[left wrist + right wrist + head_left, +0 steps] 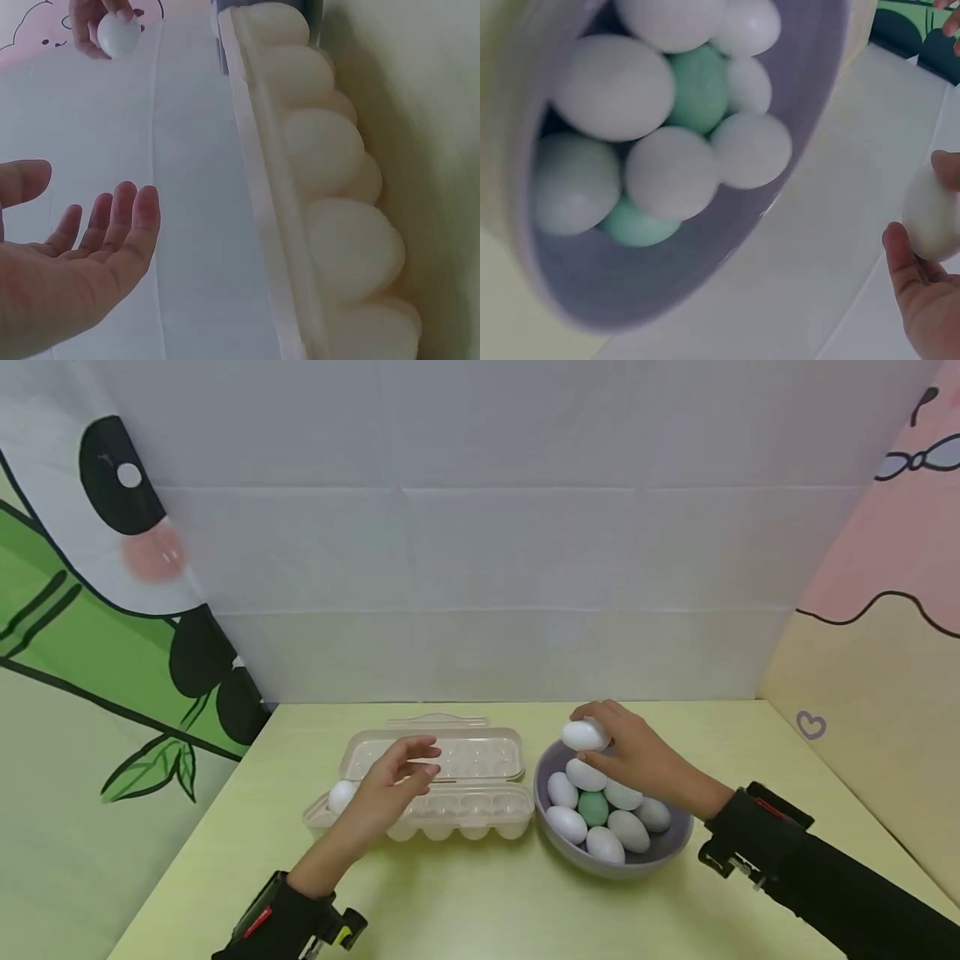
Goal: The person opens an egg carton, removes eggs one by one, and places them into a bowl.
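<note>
My right hand (628, 747) grips a white egg (586, 735) between thumb and fingers, above the back of the grey-purple bowl (542, 814). Inside that bowl lie several white and pale eggs and a green egg (593, 808); the right wrist view shows a second green egg (640, 222) lower down. My left hand (386, 787) hovers over the left part of the egg carton (517, 806), its fingers loosely bent and holding nothing. One white egg (342, 796) sits at the carton's left end, partly hidden by that hand.
The carton's clear lid (435, 745) lies folded open toward the back. Carton and bowl stand side by side on a pale yellow table (450, 893). A grey-white cloth wall (480, 552) rises at the table's back edge, with printed panels at both sides.
</note>
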The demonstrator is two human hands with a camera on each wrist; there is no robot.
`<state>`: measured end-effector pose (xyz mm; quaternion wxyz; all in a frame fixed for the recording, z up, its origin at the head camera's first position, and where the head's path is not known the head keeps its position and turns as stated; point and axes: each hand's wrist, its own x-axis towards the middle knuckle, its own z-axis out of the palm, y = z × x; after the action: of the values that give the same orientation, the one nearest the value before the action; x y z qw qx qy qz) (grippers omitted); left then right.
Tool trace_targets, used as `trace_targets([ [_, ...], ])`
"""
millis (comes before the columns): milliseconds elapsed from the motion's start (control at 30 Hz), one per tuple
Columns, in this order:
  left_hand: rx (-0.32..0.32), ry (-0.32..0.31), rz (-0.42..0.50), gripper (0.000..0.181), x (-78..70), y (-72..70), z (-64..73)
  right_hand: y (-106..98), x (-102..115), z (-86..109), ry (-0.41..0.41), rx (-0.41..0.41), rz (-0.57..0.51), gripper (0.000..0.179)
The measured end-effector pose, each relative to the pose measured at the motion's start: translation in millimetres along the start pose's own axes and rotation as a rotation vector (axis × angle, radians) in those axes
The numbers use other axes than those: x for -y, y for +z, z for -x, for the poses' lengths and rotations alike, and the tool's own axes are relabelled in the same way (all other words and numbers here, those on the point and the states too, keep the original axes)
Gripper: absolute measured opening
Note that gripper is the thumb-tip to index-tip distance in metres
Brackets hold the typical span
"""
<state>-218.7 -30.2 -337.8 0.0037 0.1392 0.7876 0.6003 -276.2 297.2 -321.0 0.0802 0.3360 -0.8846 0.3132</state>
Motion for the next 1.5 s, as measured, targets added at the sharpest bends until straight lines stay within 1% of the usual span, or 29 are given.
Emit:
trace_targets([
  [67, -0.024, 0.005, -0.022, 0.035, 3.0, -10.5, 3.8, -3, -7, 5.2, 0.026, 0.002, -0.001, 0.039],
  [233, -0.069, -0.016, -0.073, 0.037, 9.8, -35.7, 14.4, -3, -17, 18.1, 0.067, 0.028, 0.011, 0.036],
  [333, -0.097, -0.043, -0.11, 0.039, 14.1, -49.1, 21.0, 3, -18, 23.5, 0.076, 0.076, 0.024, 0.034],
  [400, -0.115, -0.065, -0.131, 0.04, 16.7, -56.7, 25.0, 8, -17, 25.8, 0.062, 0.101, 0.048, 0.035],
  [533, -0.143, -0.082, -0.161, 0.042, 20.0, -66.4, 30.2, 20, -16, 29.7, 0.053, 0.136, 0.109, 0.035],
  [600, -0.149, -0.086, -0.169, 0.042, 20.8, -68.9, 31.8, 26, -16, 32.0, 0.066, 0.154, 0.129, 0.035],
  [700, -0.158, -0.09, -0.156, 0.042, 21.0, -70.8, 32.4, 34, -18, 35.7, 0.08, 0.182, 0.143, 0.034],
  [867, -0.172, -0.093, -0.139, 0.043, 22.2, -71.1, 31.9, 40, -21, 38.9, 0.081, 0.211, 0.144, 0.035],
  [1100, -0.157, -0.098, -0.136, 0.042, 25.7, -71.0, 34.4, 44, -21, 40.8, 0.102, 0.202, 0.1, 0.04],
  [1267, -0.16, -0.096, -0.148, 0.042, 26.3, -70.2, 33.0, 44, -21, 43.6, 0.118, 0.206, 0.092, 0.045],
  [1400, -0.157, -0.108, -0.159, 0.042, 26.4, -68.6, 32.3, 38, -19, 46.2, 0.125, 0.244, 0.148, 0.047],
  [1500, -0.152, -0.115, -0.173, 0.042, 26.2, -68.6, 32.1, 29, -17, 46.6, 0.115, 0.281, 0.19, 0.047],
])
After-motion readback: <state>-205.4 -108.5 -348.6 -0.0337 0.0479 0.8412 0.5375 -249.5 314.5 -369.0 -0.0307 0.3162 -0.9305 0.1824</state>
